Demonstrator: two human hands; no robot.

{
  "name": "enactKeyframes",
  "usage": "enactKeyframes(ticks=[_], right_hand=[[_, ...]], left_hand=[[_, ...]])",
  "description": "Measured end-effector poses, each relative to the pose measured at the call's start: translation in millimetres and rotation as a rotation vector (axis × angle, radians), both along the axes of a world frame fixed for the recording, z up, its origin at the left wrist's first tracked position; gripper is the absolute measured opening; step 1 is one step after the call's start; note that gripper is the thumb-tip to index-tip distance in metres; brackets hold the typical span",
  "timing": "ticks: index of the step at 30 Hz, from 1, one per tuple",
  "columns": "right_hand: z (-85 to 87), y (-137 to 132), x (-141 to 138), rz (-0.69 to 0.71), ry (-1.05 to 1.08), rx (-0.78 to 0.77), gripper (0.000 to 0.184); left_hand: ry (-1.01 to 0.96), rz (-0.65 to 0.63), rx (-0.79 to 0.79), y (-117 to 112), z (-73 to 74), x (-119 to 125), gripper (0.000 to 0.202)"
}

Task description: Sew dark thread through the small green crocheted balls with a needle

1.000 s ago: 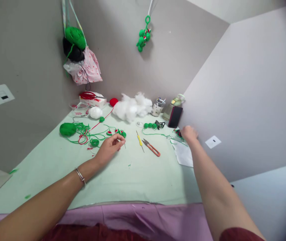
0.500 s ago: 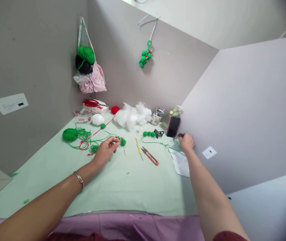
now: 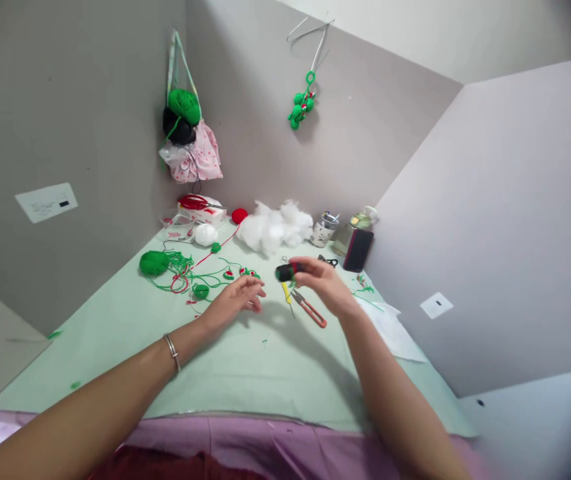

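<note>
My right hand [image 3: 320, 283] is raised over the table's middle, its fingers closed on a small black cylinder [image 3: 285, 272] with a red band and a greenish end; its exact kind is unclear. To its left, my left hand [image 3: 235, 301] hovers with fingers apart and nothing visible in them. Small green and red crochet pieces [image 3: 249, 273] lie just beyond the left fingertips. Beneath the right hand are a yellow-handled crochet hook [image 3: 286, 293], partly covered, and orange thread snips [image 3: 309, 309].
A green yarn ball [image 3: 154, 263] with tangled strands lies at left. White stuffing [image 3: 273, 228], a pen cup [image 3: 324, 230] and a phone [image 3: 359, 251] stand along the back. White paper [image 3: 390, 327] lies at right. A crochet cluster [image 3: 301, 107] hangs on the wall.
My right hand has come from the right side to the middle, carrying the black cylinder. My left hand's fingers have gone from pinched to spread. The view has shifted slightly.
</note>
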State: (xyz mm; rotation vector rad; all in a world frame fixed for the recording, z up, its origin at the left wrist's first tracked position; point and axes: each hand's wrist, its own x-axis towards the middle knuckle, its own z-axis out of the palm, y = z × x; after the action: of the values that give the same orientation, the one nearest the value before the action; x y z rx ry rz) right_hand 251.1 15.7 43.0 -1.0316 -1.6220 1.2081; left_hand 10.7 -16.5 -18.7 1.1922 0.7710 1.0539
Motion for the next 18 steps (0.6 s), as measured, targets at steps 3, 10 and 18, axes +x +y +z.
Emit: enactKeyframes(ticks=[3,10,18], right_hand=[[-21.0,-15,-41,0.112,-0.003,0.000,0.038],[-51.4,-16,-60,0.066,0.083,-0.151,0.036],[-19.6,24,70,-0.718,-0.764,0.294,0.041]], left_hand=[[-0.118,-0.046,-0.073,-1,-0.7,2,0.044],[-0.012,0.116,-0.025,2,-7.0,3,0.047],[-0.108,0.224,-0.117,2,4.9,-4,0.045]])
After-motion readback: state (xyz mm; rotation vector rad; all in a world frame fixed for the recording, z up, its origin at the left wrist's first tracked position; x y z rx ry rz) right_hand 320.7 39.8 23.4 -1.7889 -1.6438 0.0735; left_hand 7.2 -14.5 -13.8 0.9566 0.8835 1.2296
